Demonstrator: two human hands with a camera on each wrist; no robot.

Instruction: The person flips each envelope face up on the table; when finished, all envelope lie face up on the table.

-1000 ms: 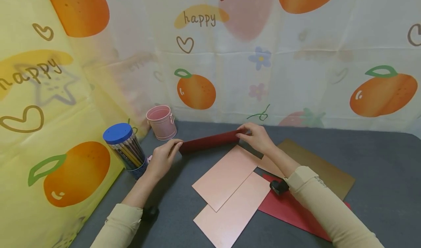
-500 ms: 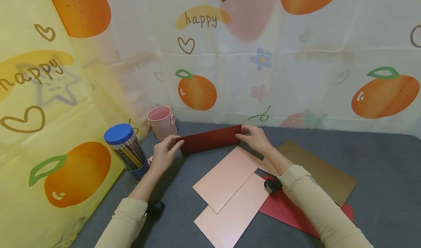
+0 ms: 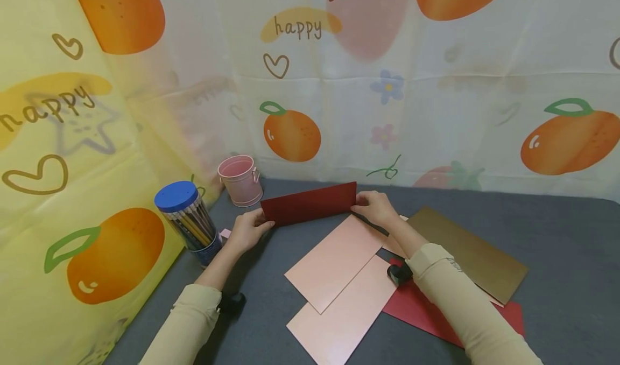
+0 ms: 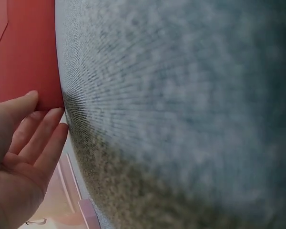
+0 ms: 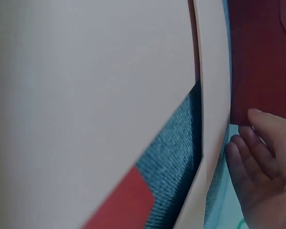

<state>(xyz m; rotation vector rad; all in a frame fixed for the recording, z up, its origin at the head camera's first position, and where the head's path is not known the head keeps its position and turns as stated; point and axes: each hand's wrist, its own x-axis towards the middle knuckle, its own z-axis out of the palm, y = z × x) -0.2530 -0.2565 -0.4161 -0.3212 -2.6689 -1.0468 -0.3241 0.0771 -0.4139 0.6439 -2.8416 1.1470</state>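
Note:
A dark red envelope (image 3: 310,204) stands on its long edge near the back of the table, its broad face towards me. At its left end, my left hand (image 3: 247,230) pinches the lower corner; the left wrist view shows the thumb on the near face and fingers behind. My right hand (image 3: 377,209) holds the opposite end, with the thumb against the red face in the right wrist view (image 5: 264,157). A slanted flap line crosses the envelope (image 4: 26,52) in the left wrist view.
Pink sheets or envelopes (image 3: 334,262) overlap in front. A brown one (image 3: 467,252) and a red one (image 3: 426,314) lie under my right forearm. Left stand a pink bucket (image 3: 240,182) and a blue-lidded pencil jar (image 3: 188,222). A patterned curtain (image 3: 436,139) hangs behind.
The red envelope has turned from nearly edge-on to showing its broad face. My left hand has slid down to its lower corner; the right hand has shifted slightly right and down along its end.

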